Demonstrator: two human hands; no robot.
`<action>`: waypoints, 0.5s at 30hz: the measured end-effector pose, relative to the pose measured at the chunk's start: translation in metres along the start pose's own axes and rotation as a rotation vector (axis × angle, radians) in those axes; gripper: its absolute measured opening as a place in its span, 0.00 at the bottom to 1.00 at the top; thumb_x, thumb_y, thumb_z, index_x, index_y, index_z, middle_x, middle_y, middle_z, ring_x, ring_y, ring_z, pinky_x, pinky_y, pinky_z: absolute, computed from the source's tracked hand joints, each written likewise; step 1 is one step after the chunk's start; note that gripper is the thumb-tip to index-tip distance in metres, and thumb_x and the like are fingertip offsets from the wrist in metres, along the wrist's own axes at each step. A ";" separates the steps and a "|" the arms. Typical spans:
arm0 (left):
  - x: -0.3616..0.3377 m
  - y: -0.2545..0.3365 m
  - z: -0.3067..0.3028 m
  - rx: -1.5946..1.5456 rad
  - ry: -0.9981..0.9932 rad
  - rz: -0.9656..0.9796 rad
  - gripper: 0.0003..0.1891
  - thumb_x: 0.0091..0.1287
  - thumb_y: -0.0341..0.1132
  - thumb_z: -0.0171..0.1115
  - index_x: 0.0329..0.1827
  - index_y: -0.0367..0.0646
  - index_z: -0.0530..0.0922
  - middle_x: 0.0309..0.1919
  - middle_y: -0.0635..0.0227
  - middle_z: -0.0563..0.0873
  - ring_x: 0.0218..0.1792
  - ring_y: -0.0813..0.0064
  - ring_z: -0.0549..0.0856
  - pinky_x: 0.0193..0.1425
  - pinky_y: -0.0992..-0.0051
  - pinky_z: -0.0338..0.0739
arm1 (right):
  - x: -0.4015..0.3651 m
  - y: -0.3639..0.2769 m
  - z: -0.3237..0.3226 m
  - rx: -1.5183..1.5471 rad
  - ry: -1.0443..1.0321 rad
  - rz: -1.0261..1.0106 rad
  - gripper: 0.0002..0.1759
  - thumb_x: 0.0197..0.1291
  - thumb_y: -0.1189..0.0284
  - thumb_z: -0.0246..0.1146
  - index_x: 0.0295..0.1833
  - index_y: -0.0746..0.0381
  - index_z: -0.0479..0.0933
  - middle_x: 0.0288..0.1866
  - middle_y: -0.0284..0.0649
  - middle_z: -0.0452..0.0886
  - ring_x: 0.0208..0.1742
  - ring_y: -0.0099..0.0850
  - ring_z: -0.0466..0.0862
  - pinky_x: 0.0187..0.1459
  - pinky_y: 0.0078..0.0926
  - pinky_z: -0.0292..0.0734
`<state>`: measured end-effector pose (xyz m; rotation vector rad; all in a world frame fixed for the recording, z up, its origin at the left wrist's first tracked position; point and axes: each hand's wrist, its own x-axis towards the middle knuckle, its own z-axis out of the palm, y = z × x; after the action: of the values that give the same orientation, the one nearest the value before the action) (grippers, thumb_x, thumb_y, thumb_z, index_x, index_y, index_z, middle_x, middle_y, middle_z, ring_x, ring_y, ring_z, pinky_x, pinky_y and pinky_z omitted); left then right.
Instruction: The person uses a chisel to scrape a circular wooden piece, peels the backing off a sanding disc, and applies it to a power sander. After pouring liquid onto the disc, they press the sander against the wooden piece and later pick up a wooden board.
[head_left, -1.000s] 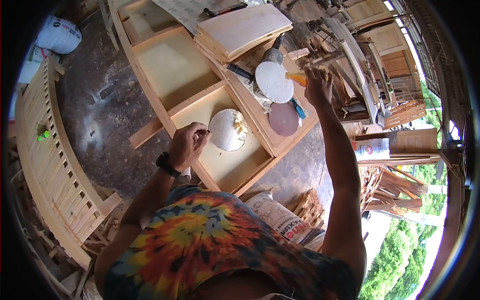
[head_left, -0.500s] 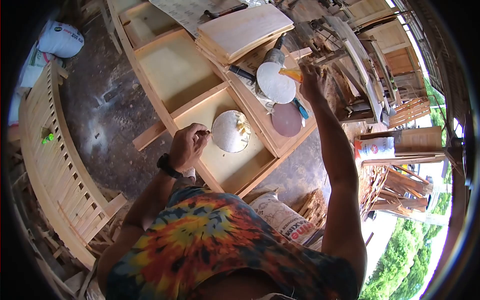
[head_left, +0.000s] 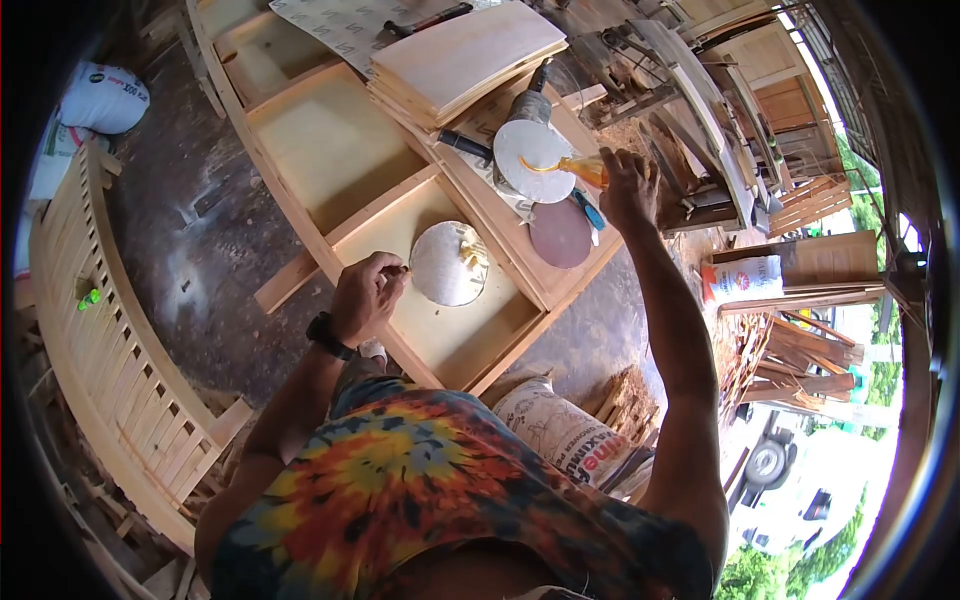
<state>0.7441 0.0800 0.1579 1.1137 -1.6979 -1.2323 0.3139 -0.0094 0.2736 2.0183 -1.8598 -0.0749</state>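
Glue bottle (head_left: 590, 170), gripped in right hand (head_left: 628, 190), now tips over pad (head_left: 522, 150); left hand (head_left: 368, 295) closed beside disc (head_left: 447, 265)

Your left hand (head_left: 368, 297) pinches the near edge of the pale disc (head_left: 450, 263), which lies in the wooden frame's (head_left: 300, 262) near compartment. Your right hand (head_left: 625, 185) grips the orange bottle (head_left: 590, 170), its tip over the sander's white pad (head_left: 530, 145). A brown disc (head_left: 560, 232) lies on the frame's right edge.
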 end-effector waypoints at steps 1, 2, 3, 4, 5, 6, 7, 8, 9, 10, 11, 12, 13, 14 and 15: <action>0.001 0.002 0.000 -0.016 -0.001 -0.028 0.10 0.74 0.33 0.68 0.47 0.33 0.82 0.34 0.60 0.89 0.31 0.71 0.88 0.38 0.72 0.83 | 0.005 0.006 0.003 -0.057 0.006 0.009 0.37 0.51 0.78 0.70 0.70 0.51 0.75 0.63 0.41 0.79 0.69 0.43 0.76 0.76 0.58 0.59; 0.002 0.003 0.001 -0.017 0.000 -0.026 0.10 0.74 0.33 0.68 0.47 0.33 0.82 0.34 0.60 0.89 0.31 0.71 0.88 0.38 0.72 0.83 | 0.010 0.012 0.007 -0.114 0.013 0.017 0.39 0.49 0.78 0.72 0.71 0.51 0.75 0.63 0.40 0.80 0.69 0.41 0.77 0.73 0.53 0.61; 0.002 0.003 0.002 -0.016 0.004 -0.012 0.10 0.74 0.32 0.68 0.47 0.34 0.82 0.34 0.60 0.89 0.31 0.71 0.88 0.38 0.72 0.83 | 0.018 0.017 0.011 -0.139 0.007 0.032 0.38 0.49 0.77 0.72 0.70 0.51 0.75 0.63 0.40 0.80 0.69 0.41 0.77 0.74 0.53 0.61; 0.002 0.003 0.002 -0.015 0.008 0.002 0.09 0.74 0.32 0.68 0.47 0.34 0.82 0.33 0.61 0.89 0.31 0.72 0.88 0.38 0.72 0.83 | 0.025 0.016 0.010 -0.139 0.010 0.031 0.38 0.49 0.77 0.72 0.70 0.51 0.75 0.63 0.40 0.80 0.69 0.41 0.77 0.74 0.53 0.61; 0.003 0.003 0.001 -0.013 0.013 0.003 0.09 0.74 0.32 0.68 0.47 0.34 0.82 0.33 0.61 0.89 0.31 0.72 0.88 0.38 0.72 0.83 | 0.033 0.015 0.009 -0.143 -0.023 0.054 0.38 0.49 0.77 0.72 0.70 0.50 0.76 0.63 0.41 0.80 0.69 0.42 0.77 0.74 0.54 0.61; 0.003 0.004 0.000 -0.010 0.021 0.009 0.09 0.74 0.32 0.68 0.47 0.34 0.82 0.33 0.61 0.89 0.31 0.72 0.88 0.38 0.72 0.83 | 0.040 0.013 0.009 -0.147 -0.057 0.076 0.37 0.50 0.76 0.73 0.69 0.49 0.76 0.63 0.41 0.81 0.70 0.43 0.77 0.75 0.55 0.61; 0.002 0.004 -0.001 -0.006 0.028 0.014 0.09 0.73 0.32 0.69 0.47 0.34 0.82 0.33 0.61 0.89 0.31 0.72 0.88 0.37 0.72 0.83 | 0.047 0.011 0.012 -0.143 -0.053 0.073 0.37 0.50 0.76 0.73 0.69 0.49 0.76 0.63 0.41 0.81 0.70 0.43 0.77 0.75 0.55 0.61; 0.002 0.003 -0.002 -0.003 0.035 0.014 0.09 0.73 0.32 0.69 0.47 0.34 0.82 0.33 0.61 0.89 0.31 0.72 0.88 0.37 0.72 0.83 | 0.054 0.008 0.015 -0.112 -0.057 0.084 0.37 0.50 0.77 0.72 0.69 0.49 0.76 0.64 0.42 0.80 0.71 0.43 0.76 0.76 0.56 0.60; 0.002 0.002 -0.004 0.020 0.035 0.028 0.09 0.73 0.31 0.69 0.47 0.34 0.82 0.33 0.61 0.89 0.32 0.71 0.88 0.37 0.72 0.83 | 0.062 0.005 0.019 -0.080 -0.061 0.096 0.36 0.51 0.77 0.72 0.69 0.49 0.77 0.65 0.43 0.80 0.72 0.44 0.75 0.76 0.58 0.60; 0.002 0.001 -0.005 0.044 0.033 0.042 0.08 0.73 0.31 0.69 0.47 0.34 0.82 0.34 0.61 0.89 0.32 0.70 0.88 0.37 0.72 0.83 | 0.069 0.002 0.024 -0.076 -0.057 0.093 0.36 0.51 0.77 0.72 0.69 0.49 0.77 0.65 0.43 0.80 0.72 0.44 0.75 0.76 0.58 0.60; 0.002 0.000 -0.006 0.047 0.034 0.041 0.08 0.73 0.31 0.69 0.47 0.34 0.82 0.34 0.61 0.89 0.32 0.70 0.88 0.37 0.72 0.83 | 0.075 -0.001 0.029 -0.047 -0.044 0.072 0.38 0.50 0.79 0.72 0.70 0.49 0.76 0.66 0.43 0.80 0.72 0.44 0.75 0.77 0.59 0.58; 0.003 0.000 -0.007 0.041 0.030 0.052 0.08 0.73 0.30 0.69 0.48 0.34 0.82 0.35 0.60 0.89 0.33 0.70 0.88 0.37 0.72 0.83 | 0.078 -0.003 0.035 -0.019 -0.030 0.053 0.40 0.48 0.80 0.72 0.71 0.50 0.76 0.67 0.44 0.80 0.72 0.45 0.75 0.78 0.60 0.57; 0.004 0.000 -0.008 0.035 0.025 0.064 0.09 0.72 0.30 0.69 0.48 0.34 0.82 0.35 0.59 0.89 0.33 0.69 0.88 0.37 0.72 0.83 | 0.078 -0.011 0.035 -0.020 -0.007 0.054 0.39 0.49 0.80 0.71 0.71 0.49 0.76 0.67 0.43 0.80 0.72 0.46 0.75 0.79 0.62 0.56; 0.005 0.001 -0.009 0.037 0.020 0.065 0.09 0.72 0.30 0.69 0.48 0.34 0.82 0.35 0.59 0.89 0.33 0.69 0.88 0.37 0.72 0.83 | 0.078 -0.016 0.035 -0.019 -0.008 0.058 0.39 0.49 0.80 0.71 0.71 0.49 0.76 0.67 0.43 0.80 0.72 0.46 0.75 0.79 0.62 0.56; 0.007 0.002 -0.010 0.051 0.025 0.077 0.09 0.72 0.30 0.69 0.49 0.34 0.83 0.36 0.59 0.89 0.33 0.69 0.88 0.37 0.71 0.83 | 0.077 -0.020 0.035 0.007 0.023 0.023 0.38 0.49 0.80 0.70 0.70 0.49 0.77 0.67 0.43 0.80 0.72 0.46 0.75 0.79 0.62 0.56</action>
<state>0.7502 0.0710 0.1623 1.0785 -1.7456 -1.1286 0.3317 -0.0914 0.2523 1.9934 -1.8717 -0.0392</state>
